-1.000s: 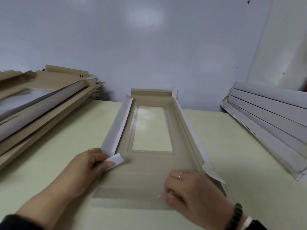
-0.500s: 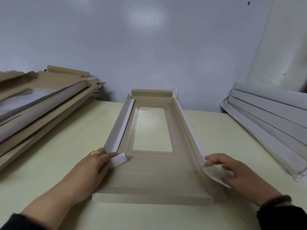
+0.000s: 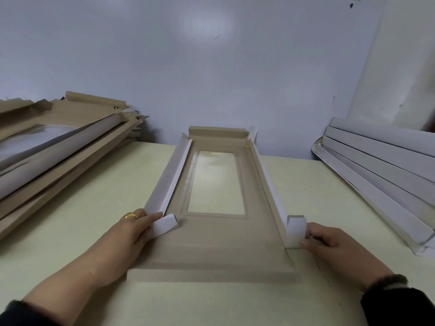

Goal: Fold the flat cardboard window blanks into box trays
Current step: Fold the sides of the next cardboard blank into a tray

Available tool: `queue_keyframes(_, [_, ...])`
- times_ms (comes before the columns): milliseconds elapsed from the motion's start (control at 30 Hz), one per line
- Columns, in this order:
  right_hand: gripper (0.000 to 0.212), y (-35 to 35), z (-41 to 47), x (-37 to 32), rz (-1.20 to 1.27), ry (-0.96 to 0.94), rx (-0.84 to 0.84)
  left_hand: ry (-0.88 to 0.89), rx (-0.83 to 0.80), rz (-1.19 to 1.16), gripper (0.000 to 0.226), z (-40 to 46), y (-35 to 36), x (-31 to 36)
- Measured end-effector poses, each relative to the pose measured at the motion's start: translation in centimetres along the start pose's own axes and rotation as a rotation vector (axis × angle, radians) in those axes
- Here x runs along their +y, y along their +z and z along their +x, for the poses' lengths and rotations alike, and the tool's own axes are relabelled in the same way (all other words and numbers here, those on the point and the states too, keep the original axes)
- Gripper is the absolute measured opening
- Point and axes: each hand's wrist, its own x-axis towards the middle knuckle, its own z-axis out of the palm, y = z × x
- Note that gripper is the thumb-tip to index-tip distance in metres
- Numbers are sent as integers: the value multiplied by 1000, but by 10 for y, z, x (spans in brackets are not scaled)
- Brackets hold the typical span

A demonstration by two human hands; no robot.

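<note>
A tan cardboard window blank [image 3: 211, 245] lies lengthwise on the pale table, with a clear window in its middle. Its far end wall and both long side walls stand up; the near end flap lies flat. My left hand [image 3: 131, 231] holds the left wall's near end and presses its white corner tab [image 3: 164, 225] inward. My right hand [image 3: 327, 241] pinches the right wall's white corner tab [image 3: 295, 231], which stands upright.
A stack of tan folded trays [image 3: 58, 147] sits at the left. A stack of white-sided trays [image 3: 381, 180] leans at the right. A blue-grey wall [image 3: 211, 67] rises just behind the table [image 3: 82, 208].
My right hand left the near flap, moved out to the right wall and raised its corner tab upright. My left hand stayed on the left tab.
</note>
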Motion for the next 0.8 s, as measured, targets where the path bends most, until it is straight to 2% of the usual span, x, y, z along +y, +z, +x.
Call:
queue_keyframes(200, [25, 23, 5, -10, -8, -98, 267, 36, 14, 5, 39, 0, 1, 1])
queue_keyframes(333, [25, 37, 5, -19, -339, -295, 321, 29, 70, -64, 38, -2, -5, 1])
queue_keyframes(433, [22, 41, 5, -24, -587, -432, 308, 67, 80, -12, 31, -3, -7, 3])
queue_keyframes(567, [21, 36, 0, -24, -679, -486, 239, 96, 108, -18, 30, -6, -8, 9])
queue_keyframes(633, [38, 32, -4, -19, -642, -491, 196, 76, 115, -66, 42, -9, -11, 7])
queue_keyframes(733, [65, 27, -10, -11, -548, -448, 65, 76, 89, -143, 73, -11, -15, 1])
queue_keyframes(800, [63, 28, -14, -8, -494, -355, -73, 79, 39, -179, 83, -12, -17, -7])
